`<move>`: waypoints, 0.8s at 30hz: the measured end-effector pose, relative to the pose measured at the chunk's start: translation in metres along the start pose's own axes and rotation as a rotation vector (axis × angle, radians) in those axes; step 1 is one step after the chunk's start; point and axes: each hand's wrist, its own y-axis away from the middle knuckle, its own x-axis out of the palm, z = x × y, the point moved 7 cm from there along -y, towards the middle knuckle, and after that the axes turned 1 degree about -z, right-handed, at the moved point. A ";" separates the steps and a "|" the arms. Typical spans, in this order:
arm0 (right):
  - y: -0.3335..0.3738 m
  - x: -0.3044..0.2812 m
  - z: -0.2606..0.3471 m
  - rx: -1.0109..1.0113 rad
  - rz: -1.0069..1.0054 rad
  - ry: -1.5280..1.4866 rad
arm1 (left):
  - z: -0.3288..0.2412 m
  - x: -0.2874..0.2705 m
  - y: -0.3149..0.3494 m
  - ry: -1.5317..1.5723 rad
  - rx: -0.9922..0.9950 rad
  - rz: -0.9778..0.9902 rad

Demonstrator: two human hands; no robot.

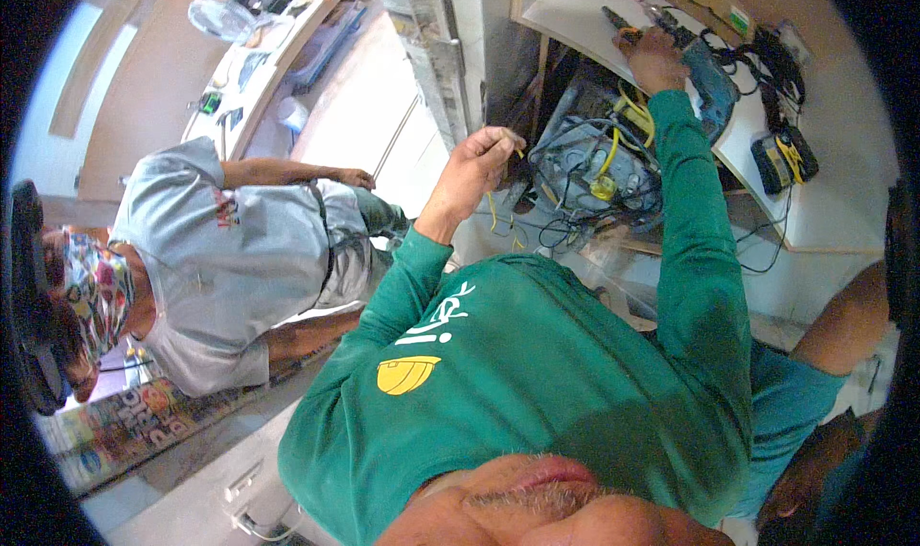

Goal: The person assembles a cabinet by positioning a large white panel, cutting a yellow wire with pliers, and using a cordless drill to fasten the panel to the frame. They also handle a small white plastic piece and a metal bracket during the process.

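My left hand (481, 167) is raised at the middle, its thumb and fingers pinched on a thin yellow wire; a bit of yellow shows at the fingertips. My right hand (659, 64) reaches over the white shelf (575, 9), its fingers closed around the handle of dark-jawed pliers (616, 21) with an orange-yellow grip. Close beside that hand lies a teal power drill (711, 91). Under the shelf, between my hands, a tangle of grey cables (575, 139) and a yellow cable (609, 153) fills an open compartment.
A black and yellow case-like device (782, 158) and coiled black cord (771, 67) lie on the shelf's right part. At left stands a person in a grey shirt (230, 249). Someone in teal shorts (791, 393) is close at my right. A cluttered bench (254, 86) runs behind at upper left.
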 end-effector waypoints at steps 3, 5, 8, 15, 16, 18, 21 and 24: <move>0.007 -0.010 0.017 -0.078 -0.194 0.092 | 0.000 -0.005 -0.004 0.168 -0.014 -0.040; 0.011 -0.011 0.023 -0.085 -0.196 0.123 | -0.002 0.000 -0.002 0.224 -0.013 -0.054; 0.021 -0.021 0.019 -0.038 -0.176 0.035 | 0.001 0.001 -0.003 0.241 0.016 -0.045; 0.144 -0.103 0.117 -0.173 0.330 -1.117 | 0.003 -0.005 -0.005 0.244 0.067 -0.130; 0.165 -0.106 0.130 -0.154 0.356 -1.181 | 0.005 -0.004 -0.004 0.247 0.066 -0.114; 0.187 -0.093 0.139 -0.087 0.350 -1.255 | 0.007 -0.001 -0.003 0.251 0.065 -0.077; 0.199 -0.079 0.135 0.041 0.281 -1.291 | 0.001 0.010 0.002 0.085 0.048 -0.142; 0.205 -0.093 0.133 -0.146 0.028 -1.051 | 0.005 0.014 -0.001 -0.020 0.155 -0.200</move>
